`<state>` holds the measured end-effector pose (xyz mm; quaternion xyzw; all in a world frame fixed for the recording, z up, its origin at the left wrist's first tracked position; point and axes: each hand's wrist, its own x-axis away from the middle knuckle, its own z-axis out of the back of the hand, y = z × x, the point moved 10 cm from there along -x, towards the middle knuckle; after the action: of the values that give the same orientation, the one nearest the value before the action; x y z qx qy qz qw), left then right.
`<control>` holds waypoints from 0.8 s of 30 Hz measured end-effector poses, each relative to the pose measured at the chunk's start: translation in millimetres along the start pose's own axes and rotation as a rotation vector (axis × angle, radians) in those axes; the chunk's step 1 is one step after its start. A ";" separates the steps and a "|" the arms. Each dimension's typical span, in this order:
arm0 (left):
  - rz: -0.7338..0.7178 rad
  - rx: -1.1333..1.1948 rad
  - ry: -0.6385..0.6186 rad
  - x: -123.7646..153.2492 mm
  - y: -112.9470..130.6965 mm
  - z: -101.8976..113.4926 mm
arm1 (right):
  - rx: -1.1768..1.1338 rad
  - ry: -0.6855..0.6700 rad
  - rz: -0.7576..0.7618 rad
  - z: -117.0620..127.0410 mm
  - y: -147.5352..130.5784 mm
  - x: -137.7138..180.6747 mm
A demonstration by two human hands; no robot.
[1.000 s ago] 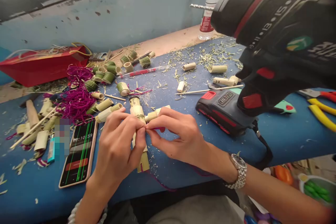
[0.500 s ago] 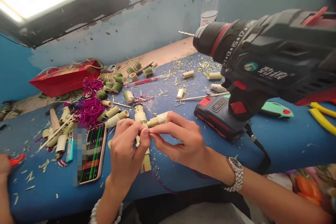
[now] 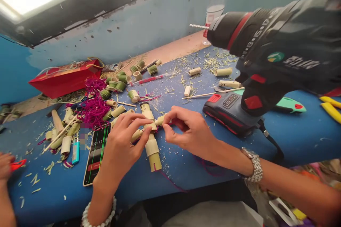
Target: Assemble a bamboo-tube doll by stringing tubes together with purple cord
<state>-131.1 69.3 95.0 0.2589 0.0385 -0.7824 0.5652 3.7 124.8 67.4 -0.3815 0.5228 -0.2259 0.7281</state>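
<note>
A bamboo figure (image 3: pixel 150 138) made of joined tubes sits in the middle of the blue surface (image 3: pixel 53 198), between the two hands. The left hand (image 3: pixel 122 145) holds its short cross tube, with fingers (image 3: pixel 138 122) bent tight around it. The right hand (image 3: pixel 186 131) pinches the other end of that tube, and its fingers are closed too. At 2 o'clock, a black cordless drill (image 3: pixel 266 53) hangs above the surface. At 8 o'clock lies a phone (image 3: pixel 96 156). At 10 o'clock is a heap of purple string (image 3: pixel 93 111), with cut bamboo pieces (image 3: pixel 65 145) beyond it. At the far left edge, another person's hand (image 3: pixel 5 166) is beside a red thing (image 3: pixel 18 164).
</note>
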 end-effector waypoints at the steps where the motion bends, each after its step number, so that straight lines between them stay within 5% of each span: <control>1: -0.015 -0.034 -0.036 1.4 -5.4 -3.6 | 0.012 -0.027 -0.047 -3.0 5.8 -2.1; 7: -0.027 -0.054 -0.135 7.0 -24.0 -19.5 | 0.009 -0.204 -0.291 -27.0 44.6 -2.1; 15: -0.008 -0.119 -0.093 9.9 -24.0 -16.6 | 0.330 -0.267 -0.017 -35.4 29.5 5.2; 24: 0.040 -0.125 -0.096 15.8 -30.8 -17.0 | 0.343 -0.272 -0.033 -37.3 31.0 6.2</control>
<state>-156.4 72.7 66.0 0.1858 0.0550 -0.7785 0.5970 -31.1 127.2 33.1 -0.2876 0.3673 -0.2701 0.8423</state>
